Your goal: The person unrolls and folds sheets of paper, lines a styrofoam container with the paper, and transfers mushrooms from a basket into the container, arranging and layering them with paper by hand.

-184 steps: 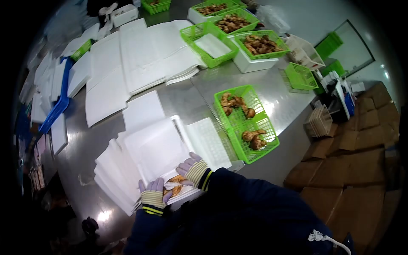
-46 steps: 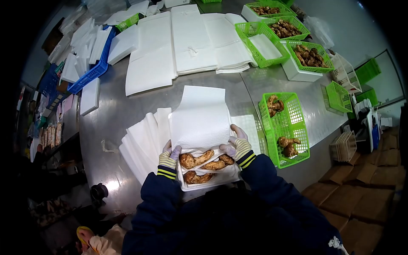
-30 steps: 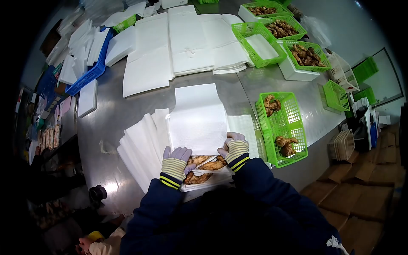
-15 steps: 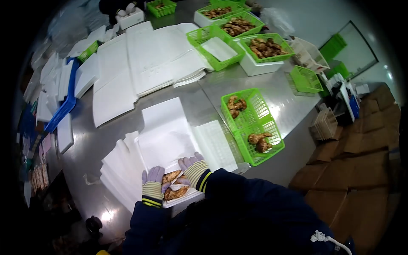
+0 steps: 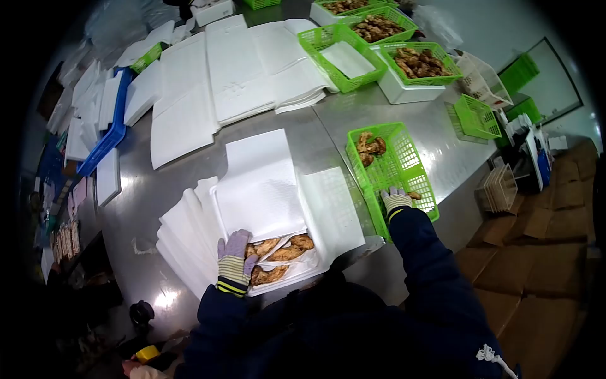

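My left hand (image 5: 235, 256), in a lilac glove with a striped cuff, lies with its fingers apart on the left side of a white foam box (image 5: 315, 268). Brown mushrooms (image 5: 287, 252) lie in the near part of the box with white paper strips between them, and a white sheet (image 5: 262, 180) covers its far part and sticks up beyond. My right hand (image 5: 396, 199) reaches into the near compartment of a green basket (image 5: 434, 205), its fingers curled over a mushroom (image 5: 414, 195) that it largely hides. More mushrooms (image 5: 370, 149) sit in the far compartment.
White foam sheets (image 5: 189, 95) are spread across the metal table (image 5: 136, 215). At the back right stand green baskets of mushrooms (image 5: 420, 63) on white boxes. A blue crate (image 5: 104, 148) is at the left; cardboard (image 5: 524, 271) lies to the right.
My right hand has left the foam box and moved right into the green basket. More mushrooms in the box now show. My left hand stays at the box's left side.
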Motion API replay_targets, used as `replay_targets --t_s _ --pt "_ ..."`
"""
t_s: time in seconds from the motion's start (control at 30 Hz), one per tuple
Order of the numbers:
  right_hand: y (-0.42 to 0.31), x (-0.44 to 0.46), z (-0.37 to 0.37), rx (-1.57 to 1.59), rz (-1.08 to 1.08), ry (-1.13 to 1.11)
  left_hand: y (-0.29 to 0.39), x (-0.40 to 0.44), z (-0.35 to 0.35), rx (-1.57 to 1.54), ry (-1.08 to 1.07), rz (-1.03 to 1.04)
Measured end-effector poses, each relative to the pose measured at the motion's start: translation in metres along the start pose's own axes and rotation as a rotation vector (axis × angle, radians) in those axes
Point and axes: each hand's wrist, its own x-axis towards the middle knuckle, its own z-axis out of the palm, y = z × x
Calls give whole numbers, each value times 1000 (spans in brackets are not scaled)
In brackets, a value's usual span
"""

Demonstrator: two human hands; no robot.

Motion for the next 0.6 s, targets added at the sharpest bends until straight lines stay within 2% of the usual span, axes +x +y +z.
replay_targets --t_s 0.03,0.1,0.17,0.23,0.3,0.33,0.37,0.47,0.5,0.53,0.57,0.6 --pt "-4 -4 -25 -40 12 -97 -5 -2 2 -6 20 23" --pt "2 -5 -39 52 119 -36 -11 -2 -2 -99 112 75" --pt "9 -39 -70 396 -99 393 -14 -2 -8 -53 227 75" --pt "-9 -73 -120 759 -348 646 10 9 -23 -182 276 81" --pt "-42 -96 -148 1388 -692 533 26 28 -32 -214 276 223" --pt "-62 -106 -161 1585 -876 337 34 37 -28 -362 217 179" --pt "-81 -112 -171 1765 -1057 120 50 42 -33 -560 104 40" --pt "-122 -111 -180 1546 -1216 -147 39 54 -23 -969 -197 73" --pt "-131 -104 -177 1493 -1258 -218 36 54 -20 -1110 -322 -67" --pt "-138 -97 -174 1443 -1326 -115 29 54 -17 -941 -228 -77" --pt "-143 -89 -171 1188 -1319 111 19 52 -14 -771 -138 -86" --pt "-153 -73 -159 1051 -1335 276 8 52 -14 -591 -29 127"
